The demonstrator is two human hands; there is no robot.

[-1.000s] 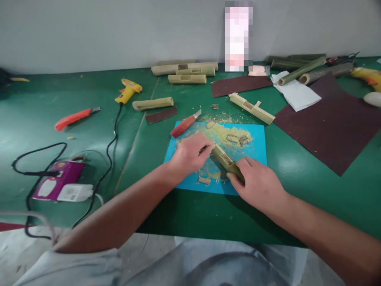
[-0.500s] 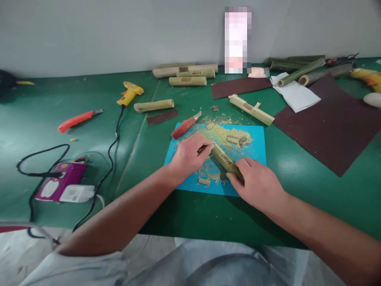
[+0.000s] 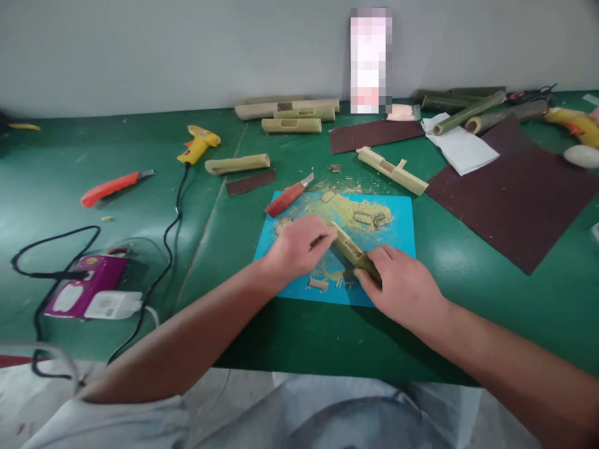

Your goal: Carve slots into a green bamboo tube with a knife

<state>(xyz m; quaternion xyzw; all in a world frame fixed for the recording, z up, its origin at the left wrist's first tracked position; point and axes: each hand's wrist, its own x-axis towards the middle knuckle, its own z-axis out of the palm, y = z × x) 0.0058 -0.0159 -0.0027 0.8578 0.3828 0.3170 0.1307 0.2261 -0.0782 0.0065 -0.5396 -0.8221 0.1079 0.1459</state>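
A short green bamboo tube [image 3: 349,244] with a rectangular window cut in its upper side lies slantwise over a blue sheet [image 3: 402,234]. My right hand [image 3: 405,277] is wrapped round its near end. At the far end, my left hand [image 3: 299,246] is closed in a pinch against the tube; a dark brown scrap [image 3: 317,241], which looks like sandpaper, shows between its fingers and is mostly hidden. Pale bamboo dust [image 3: 344,209] and shavings cover part of the sheet. A red-handled craft knife [image 3: 286,199] rests on the sheet's far left corner.
Left on the green table [image 3: 140,249] are a yellow glue gun [image 3: 201,143], an orange utility knife [image 3: 112,189] and a purple power strip [image 3: 91,284] with cables. Further bamboo pieces [image 3: 291,126] lie at the back. Brown sandpaper [image 3: 510,206] and white paper [image 3: 461,146] are right.
My left hand has shifted slightly along the far end of the bamboo tube. My right hand keeps its hold. The whole view has moved a little.
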